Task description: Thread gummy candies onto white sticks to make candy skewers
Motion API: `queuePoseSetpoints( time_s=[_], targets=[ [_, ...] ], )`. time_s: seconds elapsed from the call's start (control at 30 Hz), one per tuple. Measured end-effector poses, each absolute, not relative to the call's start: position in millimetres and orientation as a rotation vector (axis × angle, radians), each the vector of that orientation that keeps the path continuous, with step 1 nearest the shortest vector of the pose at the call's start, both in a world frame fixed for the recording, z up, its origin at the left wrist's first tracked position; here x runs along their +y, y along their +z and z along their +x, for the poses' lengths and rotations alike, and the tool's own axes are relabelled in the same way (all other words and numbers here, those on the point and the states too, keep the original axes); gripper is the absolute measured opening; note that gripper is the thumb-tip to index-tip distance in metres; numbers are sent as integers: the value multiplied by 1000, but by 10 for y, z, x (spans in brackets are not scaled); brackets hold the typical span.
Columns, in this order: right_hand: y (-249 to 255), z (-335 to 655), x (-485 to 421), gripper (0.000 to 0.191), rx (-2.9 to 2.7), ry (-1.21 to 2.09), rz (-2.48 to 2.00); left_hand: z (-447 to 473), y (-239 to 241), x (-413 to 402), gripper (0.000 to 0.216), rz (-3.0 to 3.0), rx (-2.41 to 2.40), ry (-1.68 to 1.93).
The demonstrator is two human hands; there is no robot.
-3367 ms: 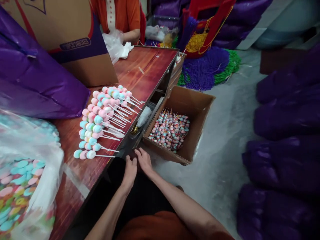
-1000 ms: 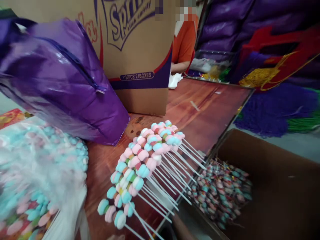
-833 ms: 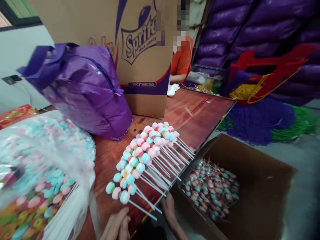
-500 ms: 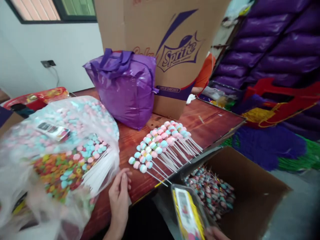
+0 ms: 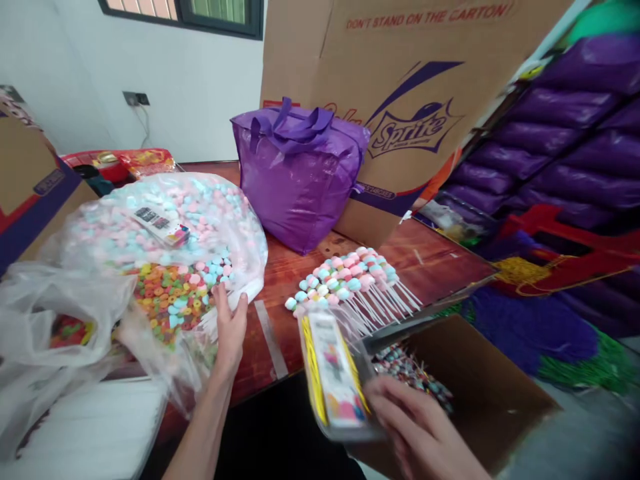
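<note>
My right hand point(image 5: 407, 417) grips the edge of a clear plastic box point(image 5: 333, 437) above the table's front edge. Inside lie yellow twist ties point(image 5: 313, 373) and a printed white packet point(image 5: 336, 373). At the edge of a big clear bag, my left hand point(image 5: 231, 330) has its fingers apart, close to the white sticks point(image 5: 210, 325); whether it touches them I cannot tell. Pink and blue marshmallows point(image 5: 215, 190) and orange, yellow and green gummy rings point(image 5: 173, 293) fill the bag. Marshmallow skewers point(image 5: 350, 273) lie in a row on the table, partly behind the box.
A purple bag point(image 5: 300, 180) stands before a tall Sprite carton point(image 5: 415, 40) on the red-brown table point(image 5: 445, 267). Below the right edge, an open carton point(image 5: 493, 373) holds many wrapped skewers point(image 5: 415, 373). Purple bundles point(image 5: 565, 133) are stacked at right.
My right hand has raised the plastic box leftward, over the table's edge. My left hand has moved up to the bag's edge beside the sticks. The view has turned left.
</note>
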State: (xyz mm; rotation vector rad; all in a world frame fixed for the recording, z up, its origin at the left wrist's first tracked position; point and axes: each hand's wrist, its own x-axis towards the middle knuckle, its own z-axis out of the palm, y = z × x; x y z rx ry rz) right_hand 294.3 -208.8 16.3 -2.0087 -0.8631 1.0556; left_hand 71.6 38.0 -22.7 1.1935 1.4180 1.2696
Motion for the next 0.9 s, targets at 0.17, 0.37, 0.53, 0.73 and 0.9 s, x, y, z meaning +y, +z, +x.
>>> queuePoseSetpoints(
  time_s=[0.17,0.37,0.53,0.73,0.9],
  targets=[
    [402,2379,-707,25,-1113,877,-1909,647,-270,432,68,1173,1403,1409],
    [335,2297,-18,17,-1215,809,-2150,584,-261,367,47,1211,1384,1456],
    [271,2059,79,19,-1224,984,-2109,562,-40,253,26,1522,1320,1514],
    [146,1916,40,21,-1223,1015,-2110,583,69,346,20,1795,1227,1308],
    [163,2260,-63,17,-1225,895,-2212,603,75,393,21,1944,1287,1144]
  ],
)
